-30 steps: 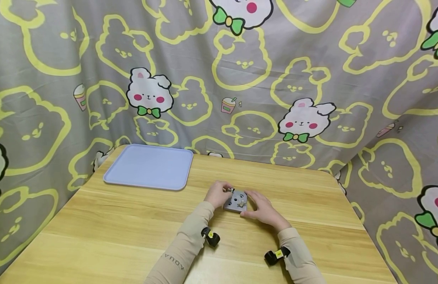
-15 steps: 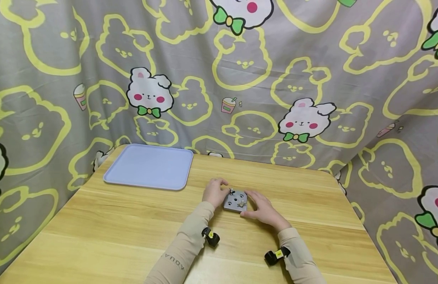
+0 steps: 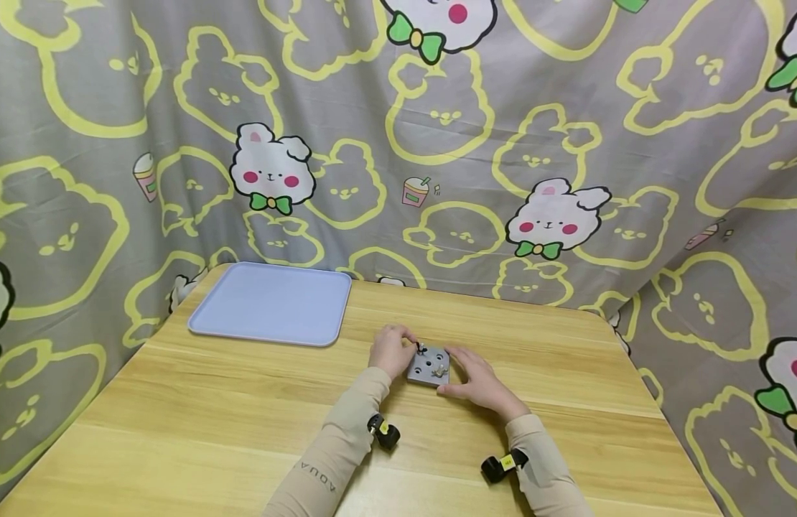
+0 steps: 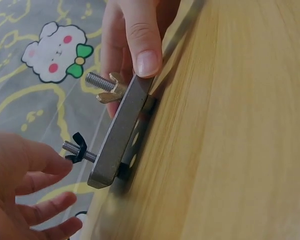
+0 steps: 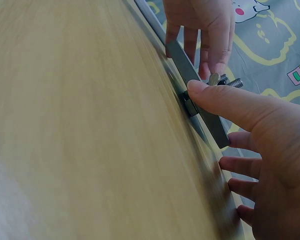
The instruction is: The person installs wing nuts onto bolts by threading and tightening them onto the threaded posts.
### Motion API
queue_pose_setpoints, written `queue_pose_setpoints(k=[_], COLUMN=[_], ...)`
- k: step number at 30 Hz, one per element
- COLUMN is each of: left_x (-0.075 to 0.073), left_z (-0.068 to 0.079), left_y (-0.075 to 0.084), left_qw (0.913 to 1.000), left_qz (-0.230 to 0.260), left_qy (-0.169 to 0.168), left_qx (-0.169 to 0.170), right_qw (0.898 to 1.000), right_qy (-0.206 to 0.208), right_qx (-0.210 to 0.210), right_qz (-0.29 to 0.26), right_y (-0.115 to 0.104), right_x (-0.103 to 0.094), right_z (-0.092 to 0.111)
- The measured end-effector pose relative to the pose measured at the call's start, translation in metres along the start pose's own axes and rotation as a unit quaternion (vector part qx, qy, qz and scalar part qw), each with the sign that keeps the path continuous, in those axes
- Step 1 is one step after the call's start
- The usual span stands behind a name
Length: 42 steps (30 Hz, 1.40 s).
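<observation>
A grey metal plate (image 3: pixel 428 366) with several holes lies on the wooden table, raised on bolt heads beneath it. Two threaded bolts stand up through it. One carries a black wing nut (image 4: pixel 78 147), the other a brass-coloured wing nut (image 4: pixel 111 90). My left hand (image 3: pixel 392 351) is at the plate's far left corner, a fingertip right at the black wing nut and the lower fingers spread apart. My right hand (image 3: pixel 479 379) holds the plate from the right, thumb on its near edge (image 5: pixel 197 90) and fingers along the far side.
A pale blue tray (image 3: pixel 269 305) lies at the table's back left. Behind the table (image 3: pixel 243 409) hangs a grey patterned curtain (image 3: pixel 360 86). Both forearms carry black strapped cameras, one on the left sleeve (image 3: pixel 383 432) and one on the right (image 3: pixel 502 467).
My left hand has drawn back slightly to the left from over the bolt, leaving the black wing nut in sight. The right hand and the plate stay where they were.
</observation>
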<state>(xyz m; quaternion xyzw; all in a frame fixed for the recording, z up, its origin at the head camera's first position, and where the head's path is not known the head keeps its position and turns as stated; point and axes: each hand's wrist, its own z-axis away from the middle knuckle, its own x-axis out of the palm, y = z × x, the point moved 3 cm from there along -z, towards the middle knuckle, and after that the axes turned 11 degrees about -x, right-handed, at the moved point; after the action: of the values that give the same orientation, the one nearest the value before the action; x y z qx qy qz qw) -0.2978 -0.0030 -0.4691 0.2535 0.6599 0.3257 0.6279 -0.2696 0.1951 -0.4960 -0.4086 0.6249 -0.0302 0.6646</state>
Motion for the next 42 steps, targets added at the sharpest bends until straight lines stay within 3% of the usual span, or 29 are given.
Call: queue_pose_setpoints(k=[5,14,19,28,32,38,42], left_x=[0.0018,0.0004,0.0014,0.0049,0.0053,0.0027,0.0011], left_z=[0.0003,-0.0012,-0.0005,0.0013,0.0001,-0.0017,-0.0019], left_y=[0.0006,-0.0016,-0.0011,0.0010,0.0003,-0.0019,-0.0019], left_qw=[0.9995,0.9996,0.9992,0.9973,0.9983,0.9998,0.9998], left_qz=[0.005,0.024,0.023,-0.007,0.002,0.018,0.019], left_qy=[-0.030,-0.016,-0.033,-0.069,-0.055,-0.007,0.001], left_qx=[0.009,0.002,-0.001,0.025,0.019,-0.003,-0.010], right_qw=[1.000,1.000,1.000,1.000,1.000,1.000,1.000], right_qy=[0.001,0.001,0.001,-0.001,0.000,0.001,0.001], right_qx=[-0.003,-0.005,-0.005,-0.004,-0.005,-0.001,-0.001], right_qz=[0.001,0.003,0.004,0.002,0.004,0.003,0.003], right_y=[-0.0001,0.0006,0.0009,0.0005,-0.0001,-0.0012,-0.0012], right_x=[-0.0004,-0.0005,-0.0006,-0.0005,-0.0005,-0.0007,-0.0007], right_z=[-0.0003,-0.0006,-0.0008,-0.0006,-0.0006,-0.0003,-0.0002])
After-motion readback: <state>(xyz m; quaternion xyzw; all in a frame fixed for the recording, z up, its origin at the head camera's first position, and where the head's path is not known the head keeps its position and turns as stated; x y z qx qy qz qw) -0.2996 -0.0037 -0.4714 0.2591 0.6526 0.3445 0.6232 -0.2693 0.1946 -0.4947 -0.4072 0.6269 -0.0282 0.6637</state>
